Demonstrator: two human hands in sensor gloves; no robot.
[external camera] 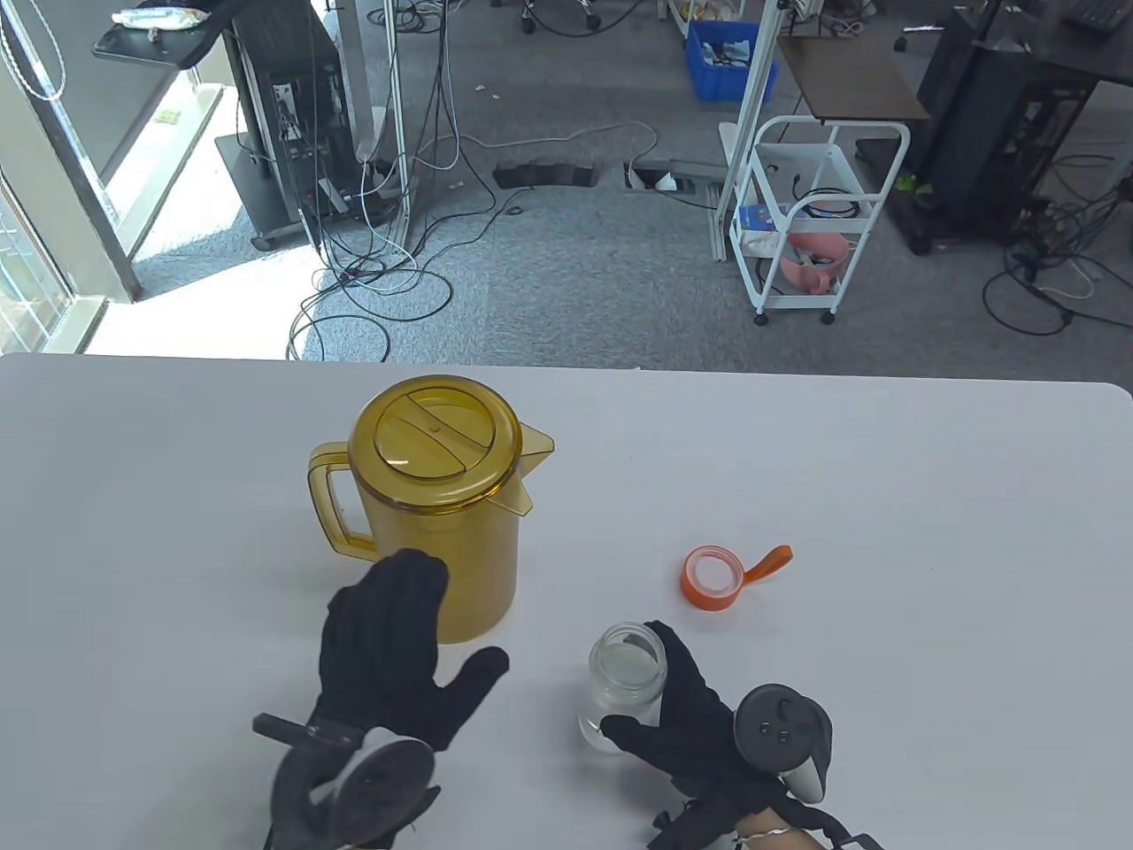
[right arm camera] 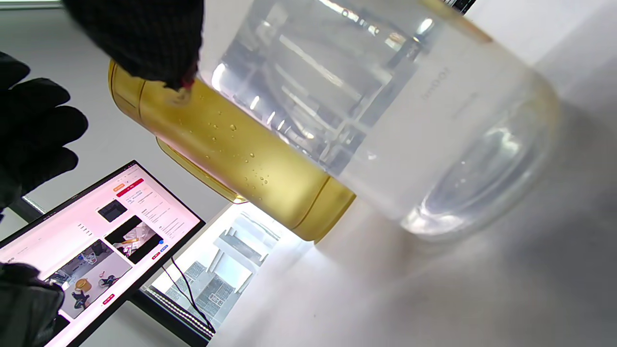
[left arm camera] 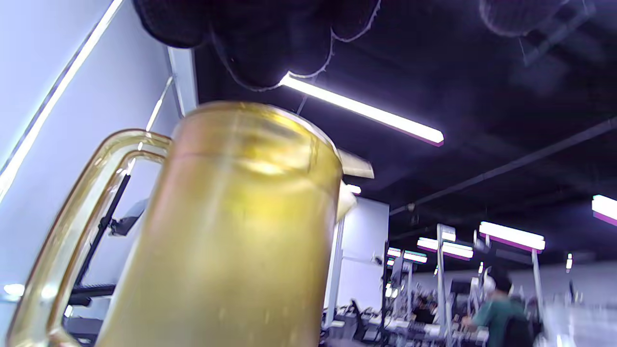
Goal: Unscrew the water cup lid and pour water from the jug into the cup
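**Lid off, jug next: a heavy lift from the handle**

We see the cup (external camera: 627,686) standing upright on the worktop (external camera: 929,549), mouth open, and our right hand (external camera: 686,722) wraps it from the near side, index finger curled over the rim, thumb against the lower wall. It is clear and hard-walled, glass or stiff plastic, we cannot tell which. It looks light and smooth, so we judge it could skid or tip if a stream hits it off-centre; the steadying grip low on the body is the right place.

The orange lid (external camera: 711,578) lies flat, well apart from the cup on its far right, strap trailing out, so we read the unscrewing as done.

Now the jug (external camera: 438,509). Amber, rigid plastic, its own lid seated on top, spout pointing right toward the cup's side. Droplets show on its wall in the right wrist view. How full it is we cannot tell, but we would treat it as heavy and sloshing.

Our left hand (external camera: 389,651) is spread, fingers straight, fingertips at the jug's near wall; whether they touch it we cannot tell. It holds nothing. That smooth barrel offers a poor hold. We reckon the handle (external camera: 329,509), on the left side and just beside those fingertips, is where to take it, with a full wrap before tilting.
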